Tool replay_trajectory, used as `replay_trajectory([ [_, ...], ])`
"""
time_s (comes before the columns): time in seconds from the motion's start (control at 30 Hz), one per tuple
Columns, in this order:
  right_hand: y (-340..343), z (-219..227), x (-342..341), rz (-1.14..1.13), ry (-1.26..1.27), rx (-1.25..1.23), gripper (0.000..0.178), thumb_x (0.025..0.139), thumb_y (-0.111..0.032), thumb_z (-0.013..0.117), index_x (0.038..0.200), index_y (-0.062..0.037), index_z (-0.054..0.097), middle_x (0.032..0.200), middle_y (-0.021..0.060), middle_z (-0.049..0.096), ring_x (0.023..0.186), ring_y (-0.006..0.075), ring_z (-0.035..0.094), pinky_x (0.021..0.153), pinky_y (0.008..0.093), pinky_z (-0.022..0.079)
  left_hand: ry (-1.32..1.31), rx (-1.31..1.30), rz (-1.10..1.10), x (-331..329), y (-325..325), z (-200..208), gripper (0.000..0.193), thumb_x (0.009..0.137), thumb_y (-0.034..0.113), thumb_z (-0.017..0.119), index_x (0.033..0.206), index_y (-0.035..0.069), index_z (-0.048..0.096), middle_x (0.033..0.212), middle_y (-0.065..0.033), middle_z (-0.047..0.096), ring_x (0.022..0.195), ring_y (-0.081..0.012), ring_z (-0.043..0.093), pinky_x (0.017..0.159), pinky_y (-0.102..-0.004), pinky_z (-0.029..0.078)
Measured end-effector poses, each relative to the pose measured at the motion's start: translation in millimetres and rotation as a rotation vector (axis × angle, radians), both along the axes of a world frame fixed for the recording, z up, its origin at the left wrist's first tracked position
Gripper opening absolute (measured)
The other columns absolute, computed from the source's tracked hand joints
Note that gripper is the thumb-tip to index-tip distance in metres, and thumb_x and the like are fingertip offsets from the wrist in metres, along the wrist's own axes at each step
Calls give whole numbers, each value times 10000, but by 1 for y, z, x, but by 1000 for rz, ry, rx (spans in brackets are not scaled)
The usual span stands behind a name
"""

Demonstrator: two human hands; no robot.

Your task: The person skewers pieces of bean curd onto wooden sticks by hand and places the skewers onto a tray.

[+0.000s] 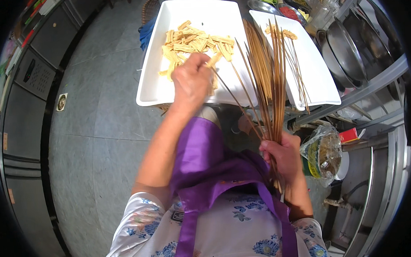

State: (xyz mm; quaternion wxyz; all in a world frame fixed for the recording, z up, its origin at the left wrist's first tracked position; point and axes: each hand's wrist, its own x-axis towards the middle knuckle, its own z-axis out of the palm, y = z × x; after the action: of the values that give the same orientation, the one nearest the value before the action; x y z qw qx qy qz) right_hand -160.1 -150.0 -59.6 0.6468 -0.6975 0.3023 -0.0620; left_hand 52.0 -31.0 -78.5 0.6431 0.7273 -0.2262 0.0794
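My right hand [283, 155] is wrapped round a thick bundle of thin brown skewers [278, 85], whose tips fan out upward and away from me. Two skewers lean out of it to the left, over a deep white tray [145, 85]. Pale yellow, ridged bean curd stick pieces [184, 41] lie heaped in that tray. Above the tray, my left hand [192, 79], slightly blurred, is closed with its fingertips at a bean curd stick piece [215, 59] beside one skewer's tip. Its finger contact is partly hidden. The other leaning skewer ends at more yellow pieces.
A second white tray [319, 86] at the right holds skewers with yellow pieces on their far ends. Metal bowls [345, 51] stand on a rack beside it. Below are a plastic-covered tub [324, 151] and a red box [349, 135]. Steel cabinets [24, 112] line the left.
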Motion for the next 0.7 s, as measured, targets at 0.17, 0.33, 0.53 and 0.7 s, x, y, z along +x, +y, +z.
replay_trajectory([
  [0.17, -14, 8, -23, -109, -95, -349, 119, 715, 47, 588, 828, 18, 608, 582, -11, 522, 505, 46, 465, 459, 194, 381, -107, 80, -58, 28, -1, 9, 120, 734, 15, 523, 831, -31, 575, 625, -22, 544, 533, -73, 493, 489, -226, 412],
  [0.33, -49, 20, -23, -343, -152, -398, 18, 736, 3, 571, 752, 11, 577, 572, -3, 514, 492, 48, 461, 442, 194, 375, -258, 545, -111, 26, -13, 15, 166, 713, 126, 567, 808, -7, 594, 652, -159, 590, 555, -238, 571, 552, -322, 451],
  [0.53, -117, 23, 18, -422, -115, -430, 48, 731, -21, 561, 690, -6, 541, 545, 11, 505, 427, 72, 443, 374, 204, 334, -491, 926, -127, 29, -32, -10, 140, 685, 121, 499, 704, 8, 579, 679, -196, 580, 654, -333, 582, 612, -404, 466],
  [0.7, -170, 10, 63, -468, -145, -292, 63, 721, -23, 555, 667, -14, 524, 535, 38, 502, 401, 96, 438, 343, 225, 311, -570, 937, -153, 31, -36, -14, 87, 660, 59, 502, 685, 7, 567, 655, -181, 581, 637, -316, 585, 583, -386, 471],
])
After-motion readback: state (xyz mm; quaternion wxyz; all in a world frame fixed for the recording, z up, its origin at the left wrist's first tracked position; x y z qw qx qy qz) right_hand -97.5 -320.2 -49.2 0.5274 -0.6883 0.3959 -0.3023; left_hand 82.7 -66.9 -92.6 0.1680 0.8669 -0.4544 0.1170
